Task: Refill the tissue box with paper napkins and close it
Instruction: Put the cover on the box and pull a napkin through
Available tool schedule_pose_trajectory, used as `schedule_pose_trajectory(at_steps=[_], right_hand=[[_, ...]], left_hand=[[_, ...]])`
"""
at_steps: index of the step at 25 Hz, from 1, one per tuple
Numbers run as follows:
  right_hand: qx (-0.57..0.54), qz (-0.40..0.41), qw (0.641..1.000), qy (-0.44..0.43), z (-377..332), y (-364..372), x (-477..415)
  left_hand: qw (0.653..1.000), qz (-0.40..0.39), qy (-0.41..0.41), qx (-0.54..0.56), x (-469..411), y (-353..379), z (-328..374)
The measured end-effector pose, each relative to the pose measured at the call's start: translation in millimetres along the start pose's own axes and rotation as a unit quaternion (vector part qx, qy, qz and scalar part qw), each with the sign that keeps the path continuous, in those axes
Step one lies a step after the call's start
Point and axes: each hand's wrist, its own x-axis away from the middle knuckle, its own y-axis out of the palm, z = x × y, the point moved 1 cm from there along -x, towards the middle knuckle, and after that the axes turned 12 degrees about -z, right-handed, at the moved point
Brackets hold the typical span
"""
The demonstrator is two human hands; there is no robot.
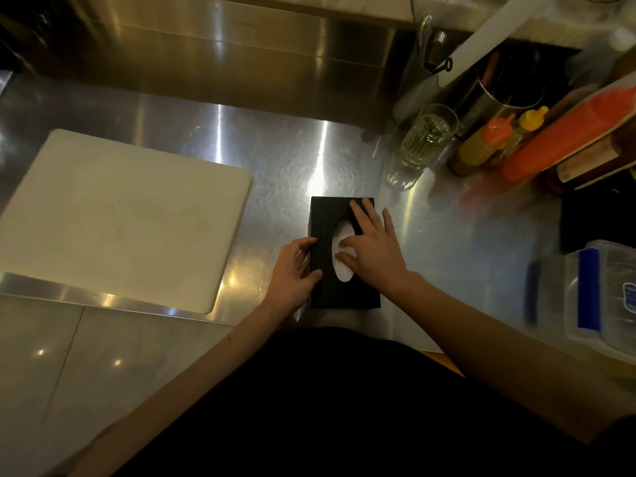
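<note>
A black tissue box (330,211) stands on the steel counter near its front edge, lid on, oval slot facing up. White paper napkins (343,271) show through the slot. My left hand (292,273) grips the box's left side, thumb on the top and fingers curled round the edge. My right hand (373,249) lies flat on the lid with straight, spread fingers, and its thumb and forefinger reach over the slot onto the napkins.
A white cutting board (120,215) lies to the left. At the right stand a drinking glass (426,136), sauce bottles (488,142), a metal utensil pot (506,91) and clear plastic containers (605,294). A steel backsplash (220,53) rises behind the counter.
</note>
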Motion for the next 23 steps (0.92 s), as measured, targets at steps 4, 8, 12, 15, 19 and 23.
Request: schedule_pose_trajectory(at_steps=[4, 8, 12, 15, 19, 23], right_hand=[[0.026, -0.006, 1.0, 0.006, -8, -1, -2], [0.037, -0.026, 0.998, 0.042, -16, -1, -3], [0.059, -0.045, 0.995, 0.061, -23, 0, -5], [0.068, -0.051, 0.995, 0.051, -24, -1, -6], [0.072, -0.043, 0.996, 0.043, -24, -2, -5], [0.083, -0.045, 0.995, 0.042, -24, -4, -6]], left_hand=[[1.0, -0.002, 0.005, -0.002, 0, -1, 1], [1.0, 0.001, 0.001, -0.014, -1, -1, 0], [1.0, 0.002, -0.001, -0.031, -1, -1, -1], [0.999, 0.001, 0.006, -0.038, 0, 0, 0], [0.999, -0.004, 0.007, -0.048, 1, 0, 2], [0.999, 0.0, 0.01, -0.051, 3, 0, 4]])
